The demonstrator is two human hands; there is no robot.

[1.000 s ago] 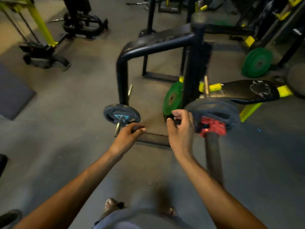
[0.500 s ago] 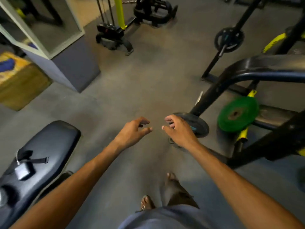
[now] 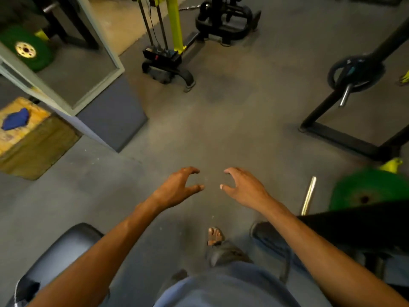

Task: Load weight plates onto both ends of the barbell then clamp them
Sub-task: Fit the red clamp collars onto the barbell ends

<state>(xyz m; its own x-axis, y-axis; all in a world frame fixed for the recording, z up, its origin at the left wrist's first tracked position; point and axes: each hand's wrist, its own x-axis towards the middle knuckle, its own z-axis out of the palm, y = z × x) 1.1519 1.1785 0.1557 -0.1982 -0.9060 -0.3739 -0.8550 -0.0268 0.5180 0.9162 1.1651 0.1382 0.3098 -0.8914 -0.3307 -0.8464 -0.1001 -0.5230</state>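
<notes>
Your left hand (image 3: pixel 177 189): empty, fingers spread and curled, in the air over the grey floor (image 3: pixel 210 120)
Your right hand (image 3: pixel 244 187): empty too, fingers loose, just beside your left hand, not touching it
Green plate (image 3: pixel 367 191): to the right of your right hand, well apart
Black plate (image 3: pixel 356 73): on a steel sleeve, far up and right of your right hand
Padded bench (image 3: pixel 59 251): below and left of your left hand

I can read no text, label, brand or number anywhere. The green weight plate (image 3: pixel 363 191) near the floor's right edge and the black plate (image 3: pixel 356 73) toward its far right corner show markings too blurred to make out.
</notes>
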